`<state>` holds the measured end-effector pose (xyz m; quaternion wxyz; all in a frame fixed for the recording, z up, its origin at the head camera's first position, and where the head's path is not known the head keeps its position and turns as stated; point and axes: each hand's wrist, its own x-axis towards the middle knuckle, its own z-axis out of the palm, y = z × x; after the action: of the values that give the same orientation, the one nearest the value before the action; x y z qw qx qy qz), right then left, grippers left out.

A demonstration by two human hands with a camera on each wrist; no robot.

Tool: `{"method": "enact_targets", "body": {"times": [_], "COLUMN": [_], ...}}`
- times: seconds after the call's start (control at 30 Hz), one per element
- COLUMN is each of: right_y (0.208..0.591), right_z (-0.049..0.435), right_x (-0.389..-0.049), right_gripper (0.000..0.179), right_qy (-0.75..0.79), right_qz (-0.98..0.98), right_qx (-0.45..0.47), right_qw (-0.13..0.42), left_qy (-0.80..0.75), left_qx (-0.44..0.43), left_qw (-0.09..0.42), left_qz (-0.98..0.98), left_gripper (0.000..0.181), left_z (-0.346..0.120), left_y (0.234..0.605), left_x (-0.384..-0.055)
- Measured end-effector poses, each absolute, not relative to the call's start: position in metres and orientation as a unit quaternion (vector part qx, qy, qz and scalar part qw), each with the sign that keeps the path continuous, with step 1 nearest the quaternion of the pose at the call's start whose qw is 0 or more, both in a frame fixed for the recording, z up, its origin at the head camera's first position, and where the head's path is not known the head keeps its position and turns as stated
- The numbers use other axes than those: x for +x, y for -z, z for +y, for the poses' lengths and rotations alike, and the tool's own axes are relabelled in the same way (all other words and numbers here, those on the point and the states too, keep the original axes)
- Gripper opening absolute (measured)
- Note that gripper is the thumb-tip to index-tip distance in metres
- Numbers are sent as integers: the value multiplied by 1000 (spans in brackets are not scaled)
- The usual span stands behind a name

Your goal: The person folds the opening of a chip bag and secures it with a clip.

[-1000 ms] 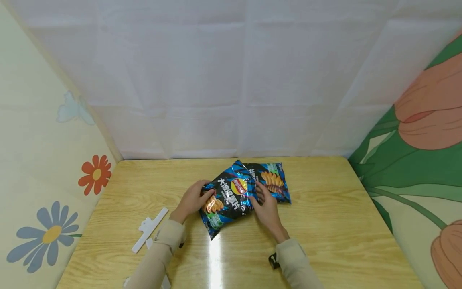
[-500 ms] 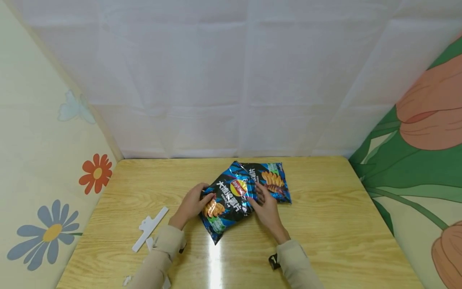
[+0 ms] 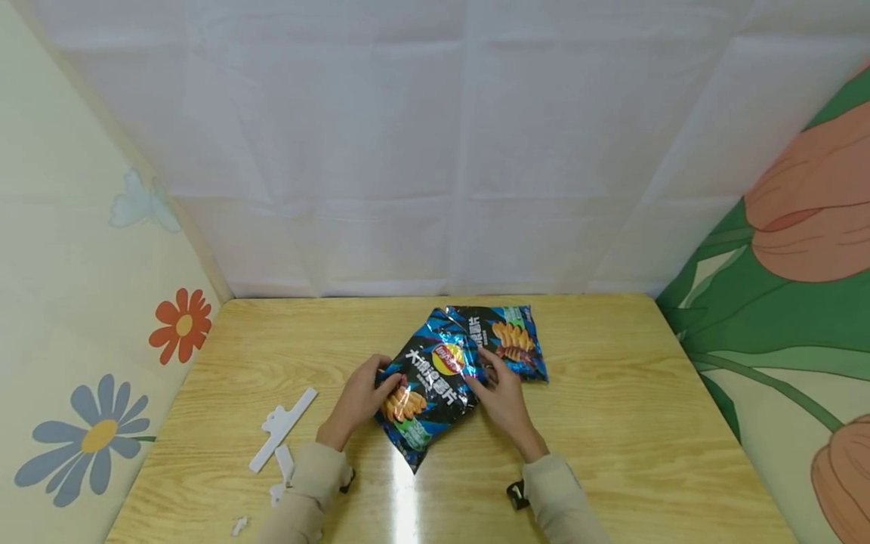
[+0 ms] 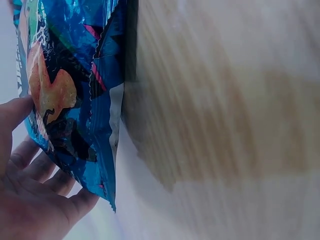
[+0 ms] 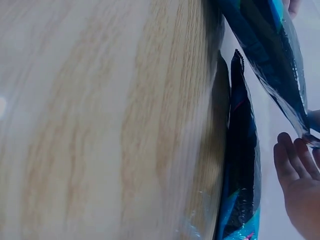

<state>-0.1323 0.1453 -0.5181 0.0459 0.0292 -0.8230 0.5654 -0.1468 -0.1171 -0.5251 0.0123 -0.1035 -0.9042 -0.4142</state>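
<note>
A blue and black potato chip bag (image 3: 431, 385) is held up between both hands, tilted, its front facing up. My left hand (image 3: 360, 397) grips its left edge, thumb on the front and fingers behind, as the left wrist view of the bag (image 4: 65, 130) shows. On the right edge, my right hand (image 3: 504, 397) pinches the bag. A second chip bag (image 3: 519, 340) lies on the table behind, partly covered by the held one in the head view. From the right wrist, a gap separates the held bag (image 5: 265, 50) from the lying bag (image 5: 242, 165).
Left of my left forearm lies a white bar clip (image 3: 282, 431). Another white clip (image 3: 284, 465) is partly hidden by the sleeve, and a small white piece (image 3: 239, 526) sits nearer. A white curtain (image 3: 435, 151) hangs behind the wooden table (image 3: 625, 423).
The held bag has turned slightly counterclockwise, its lower corner shifting right and toward me. My left hand has come a little nearer. The lying bag stays put.
</note>
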Motion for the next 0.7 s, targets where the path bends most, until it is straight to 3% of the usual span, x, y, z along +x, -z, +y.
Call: {"method": "enact_targets", "body": {"times": [0.7], "right_y": [520], "right_z": [144], "right_x": [-129], "right_gripper": [54], "right_qy": [-550], "right_qz": [-834], "right_qx": [14], "right_qw": [41], "left_qy": [432], "left_qx": [-50], "left_qw": [1], "left_qz": [-900], "left_gripper": [22], "left_z": [-109], "left_y": [523], "left_x": [-117]}}
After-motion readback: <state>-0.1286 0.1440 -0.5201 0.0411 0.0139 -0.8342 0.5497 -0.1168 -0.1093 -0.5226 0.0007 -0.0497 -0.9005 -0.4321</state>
